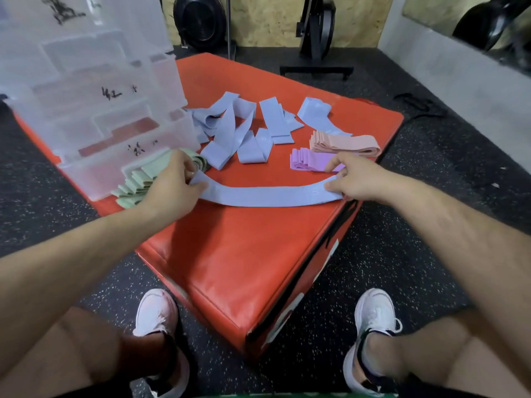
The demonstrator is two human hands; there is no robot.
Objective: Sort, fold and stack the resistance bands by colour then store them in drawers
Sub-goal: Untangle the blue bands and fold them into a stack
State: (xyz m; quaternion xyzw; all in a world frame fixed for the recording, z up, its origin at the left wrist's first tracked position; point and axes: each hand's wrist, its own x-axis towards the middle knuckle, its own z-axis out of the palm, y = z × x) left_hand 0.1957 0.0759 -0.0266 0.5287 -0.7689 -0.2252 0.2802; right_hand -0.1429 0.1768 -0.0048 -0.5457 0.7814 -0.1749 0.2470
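- Gym floor (431, 173) of black speckled rubber; a red box (244, 268) at centre frame serves as the work surface.
- Drawers (94, 110), clear plastic, stand on the box at upper left.
- Green stack (135, 182) lies against the drawers' front, partly behind the left hand.
- Blue band (267, 195) lies flat across mid-frame, drawn out between the hands.
- Left hand (172, 185) pinches its left end; right hand (353, 176) grips its right end, index finger extended over the purple stack (313, 162).
- Blue pile (238, 124), loose, upper centre; pink stack (344, 142), folded, just behind the purple.
- Step judged: folding the blue band. Bring end to end with edges flush, keep light tension against twisting, press the crease flat, and start the blue stack apart from the purple.
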